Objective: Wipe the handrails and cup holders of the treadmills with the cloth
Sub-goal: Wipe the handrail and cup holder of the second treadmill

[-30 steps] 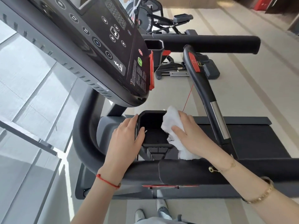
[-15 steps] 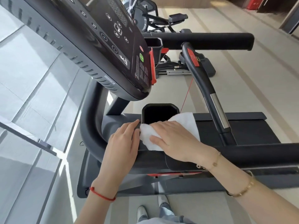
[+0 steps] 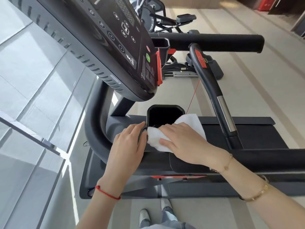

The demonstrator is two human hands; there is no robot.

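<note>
A: Why is the left hand (image 3: 127,146) lying flat beside the cup holder (image 3: 165,115)?

B: Its straight-fingered grip is bracing the holder's side; the right hand (image 3: 183,142), fingers extended, is pressing the cloth (image 3: 154,138) onto the near rim, apparently wiping it.

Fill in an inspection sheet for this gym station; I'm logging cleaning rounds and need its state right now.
Surface: treadmill belt dark, bare where visible.
Job's things: white cloth lies over the near rim of the cup holder; far handrail untouched.
Clutter: nothing seen.
Grippers: right hand presses flat on the cloth; left hand rests on the holder's left edge.
Cables: thin red cord runs down from the console side.
Surroundings: glass wall on the left, another exercise machine beyond, pale floor.
</note>
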